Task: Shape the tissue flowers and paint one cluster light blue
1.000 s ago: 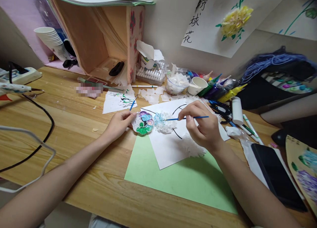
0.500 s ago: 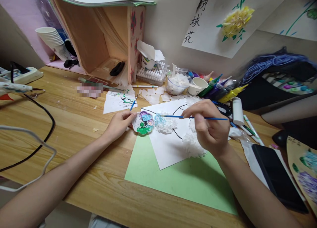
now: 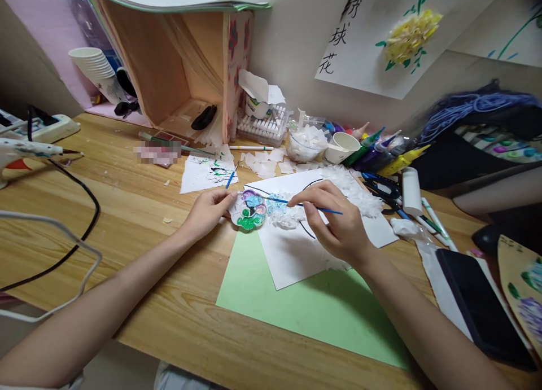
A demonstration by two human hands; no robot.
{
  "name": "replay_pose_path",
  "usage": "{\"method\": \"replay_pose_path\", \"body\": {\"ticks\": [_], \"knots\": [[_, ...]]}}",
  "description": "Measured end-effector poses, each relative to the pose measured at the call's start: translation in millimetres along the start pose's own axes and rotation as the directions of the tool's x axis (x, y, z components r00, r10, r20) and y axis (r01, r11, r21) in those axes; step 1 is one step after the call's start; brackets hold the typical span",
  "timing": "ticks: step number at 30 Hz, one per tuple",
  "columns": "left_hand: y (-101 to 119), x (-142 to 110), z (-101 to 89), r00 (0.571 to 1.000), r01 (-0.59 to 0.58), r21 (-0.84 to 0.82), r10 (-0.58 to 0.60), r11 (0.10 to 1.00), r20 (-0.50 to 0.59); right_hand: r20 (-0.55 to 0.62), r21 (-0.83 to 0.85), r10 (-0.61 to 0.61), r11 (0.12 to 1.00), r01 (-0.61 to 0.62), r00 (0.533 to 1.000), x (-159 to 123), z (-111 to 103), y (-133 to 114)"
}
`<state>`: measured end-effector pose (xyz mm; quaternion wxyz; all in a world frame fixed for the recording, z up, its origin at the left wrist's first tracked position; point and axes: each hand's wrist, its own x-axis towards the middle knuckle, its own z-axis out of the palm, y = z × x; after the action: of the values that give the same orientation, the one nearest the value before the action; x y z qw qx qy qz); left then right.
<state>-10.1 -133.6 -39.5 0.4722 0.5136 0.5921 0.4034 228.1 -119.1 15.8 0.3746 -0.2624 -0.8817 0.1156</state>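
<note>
My left hand (image 3: pixel 210 214) is closed on the edge of a flower-shaped paint palette (image 3: pixel 249 223) with green, purple and blue paint in its wells. Another blue paintbrush (image 3: pixel 231 176) shows just beyond those fingers; whether they hold it I cannot tell. Between the fingertips of my right hand (image 3: pixel 332 220) is a slim blue paintbrush (image 3: pixel 277 200), its tip over the palette's right side. Beneath it, a crumpled white paper flower (image 3: pixel 288 219), partly coloured light blue, sits on white paper (image 3: pixel 282 266) with black lines. My right hand hides part of this sheet.
Green paper (image 3: pixel 254 299) lies under the white sheet. Behind are a paint-marked scrap (image 3: pixel 199 175), torn paper bits, a bowl of paper pieces (image 3: pixel 305 144), a paper cup (image 3: pixel 342 147) and paint tubes (image 3: pixel 402 160). A phone (image 3: pixel 483 305) lies right; a black cable (image 3: pixel 91 189) curves left.
My right hand has moved left and slightly down, carrying the brush tip from the blue-tinted paper flower to the palette. My left hand keeps hold of the palette.
</note>
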Motion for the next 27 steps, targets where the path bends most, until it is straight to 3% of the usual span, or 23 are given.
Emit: {"method": "replay_pose_path", "body": {"ticks": [3,6,12,15,27], "knots": [[0,0,0.0,1.0,0.002,0.006,-0.002,1.0,-0.003,0.022,-0.008,-0.026,1.0,0.026,0.999,1,0,-1],[-1,0,-0.2,1.0,0.004,0.012,-0.004,1.0,-0.001,-0.035,0.004,-0.023,1.0,0.023,0.999,1,-6,-3],[-1,1,-0.5,1.0,0.002,0.031,-0.001,1.0,-0.015,-0.202,0.042,0.141,0.99,-0.135,0.969,3,-26,-1],[0,1,-0.1,1.0,0.024,0.013,-0.024,1.0,-0.006,-0.194,0.06,0.182,0.983,-0.174,0.964,4,-28,2],[2,0,-0.2,0.999,0.043,0.009,-0.043,0.999,-0.016,-0.057,-0.017,0.085,0.996,-0.086,0.995,3,-12,6]]}}
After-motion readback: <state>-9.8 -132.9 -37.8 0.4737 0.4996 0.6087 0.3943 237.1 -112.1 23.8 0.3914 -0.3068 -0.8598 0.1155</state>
